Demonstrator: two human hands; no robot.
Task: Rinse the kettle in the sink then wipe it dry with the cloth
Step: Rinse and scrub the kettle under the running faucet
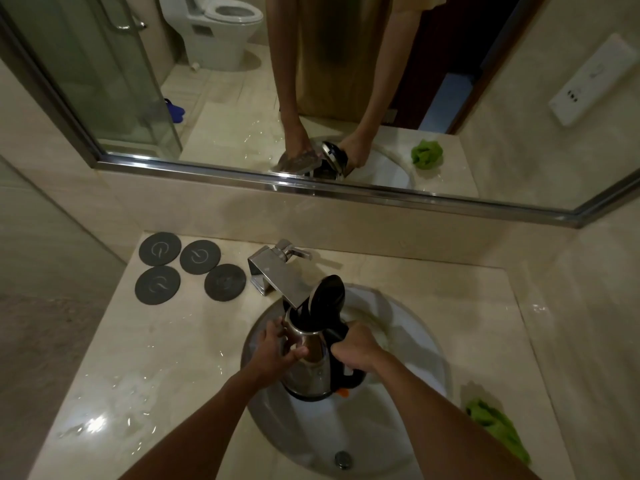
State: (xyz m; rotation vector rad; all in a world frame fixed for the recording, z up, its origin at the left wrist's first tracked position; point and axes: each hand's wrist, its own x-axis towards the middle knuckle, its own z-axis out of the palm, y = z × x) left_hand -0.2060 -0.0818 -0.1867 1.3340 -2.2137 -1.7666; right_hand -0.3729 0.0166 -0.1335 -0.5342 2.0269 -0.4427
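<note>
A steel kettle (310, 374) with a black handle and base hangs over the white sink (408, 382), tilted away from me. Its black lid (328, 295) stands open and its mouth sits right under the spout of the steel tap (277, 275). My right hand (356, 349) is shut around the black handle. My left hand (277, 348) presses on the steel body near the rim. The green cloth (497, 426) lies crumpled on the counter to the right of the sink. Whether water is running I cannot tell.
Several dark round coasters (192, 266) lie at the back left of the marble counter (121, 375), which has wet patches on its left side. A mirror (311, 98) runs along the wall behind the tap. The sink drain (343, 459) is near the front.
</note>
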